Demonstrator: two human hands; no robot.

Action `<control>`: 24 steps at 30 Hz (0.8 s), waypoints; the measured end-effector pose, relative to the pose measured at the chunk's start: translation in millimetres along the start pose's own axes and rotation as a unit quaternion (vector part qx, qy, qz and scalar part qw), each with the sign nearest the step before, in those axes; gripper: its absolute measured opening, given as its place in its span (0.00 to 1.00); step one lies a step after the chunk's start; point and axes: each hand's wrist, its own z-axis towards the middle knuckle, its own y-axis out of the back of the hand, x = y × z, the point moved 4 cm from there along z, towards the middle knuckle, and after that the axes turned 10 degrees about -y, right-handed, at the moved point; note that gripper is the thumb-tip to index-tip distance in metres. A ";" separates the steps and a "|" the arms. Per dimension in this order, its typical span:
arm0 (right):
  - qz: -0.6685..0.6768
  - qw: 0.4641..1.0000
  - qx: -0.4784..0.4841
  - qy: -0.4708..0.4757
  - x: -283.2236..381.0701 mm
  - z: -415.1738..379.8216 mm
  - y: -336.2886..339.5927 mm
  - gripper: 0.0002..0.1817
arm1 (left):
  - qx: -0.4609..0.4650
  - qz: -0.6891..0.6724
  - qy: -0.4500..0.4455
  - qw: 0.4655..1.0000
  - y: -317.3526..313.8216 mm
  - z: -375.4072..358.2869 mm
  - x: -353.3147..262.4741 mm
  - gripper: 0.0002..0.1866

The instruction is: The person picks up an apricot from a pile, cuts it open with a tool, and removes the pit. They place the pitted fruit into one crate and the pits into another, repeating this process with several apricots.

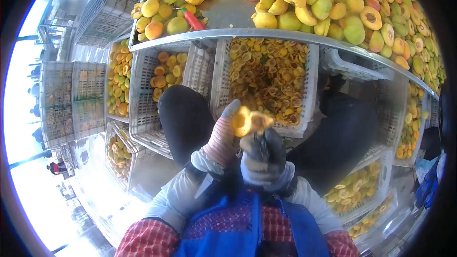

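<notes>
My left hand (223,135), in a striped glove, is closed around a yellow peach half (241,121) above my lap. Touching or just beside that half is another fruit piece (261,121) with a brownish hollow, at the fingertips of my right hand (263,157). The right hand wears a grey glove, and its fingers are wrapped round something dark that blur and the hand mostly hide. Beyond both hands, a crate (310,90) holds many hollowed fruit pieces.
Whole and halved peaches lie on a metal table (228,12) ahead, with a red-handled tool (193,19) among them. Fruit-filled crates (138,90) stand under its edge and at both sides. Stacked crates (71,100) are at the left.
</notes>
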 end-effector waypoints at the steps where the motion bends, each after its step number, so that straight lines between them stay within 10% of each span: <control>1: -0.016 0.999 -0.027 0.019 8.7 -4.0 10.5 0.26 | -0.044 0.101 -0.169 0.979 19.3 -3.5 -7.2 0.23; 2: 0.012 0.994 -0.105 0.041 13.8 -12.6 29.0 0.26 | -0.077 0.199 -0.330 0.919 33.7 -11.2 -22.6 0.20; 4: 0.069 0.960 -0.259 0.079 13.1 -33.4 66.8 0.26 | -0.098 0.115 -0.355 0.923 46.6 -26.9 -80.2 0.21; 6: 0.039 0.976 -0.202 0.077 18.7 -29.3 64.4 0.26 | -0.168 0.318 -0.501 0.787 84.1 -21.7 -147.8 0.19; 8: -0.047 0.963 -0.247 0.098 24.6 -25.3 49.3 0.25 | -0.346 0.779 -0.371 0.368 94.9 -19.4 -192.9 0.18; 12: 0.008 0.930 -0.348 0.114 35.2 -33.3 81.1 0.27 | -0.134 0.653 -0.520 0.534 -17.6 14.0 -189.6 0.17; 14: -0.011 0.917 -0.381 0.118 38.8 -36.1 86.2 0.25 | -0.078 0.716 -0.420 0.552 -80.8 51.4 -177.2 0.21; 18: -0.082 0.868 -0.462 0.164 48.0 -41.7 69.5 0.23 | -0.015 0.879 -0.160 0.449 -171.2 123.1 -149.3 0.33; 24: -0.089 0.834 -0.500 0.216 60.5 -42.0 48.6 0.21 | 0.024 0.784 -0.385 0.486 -136.2 129.8 -162.5 0.26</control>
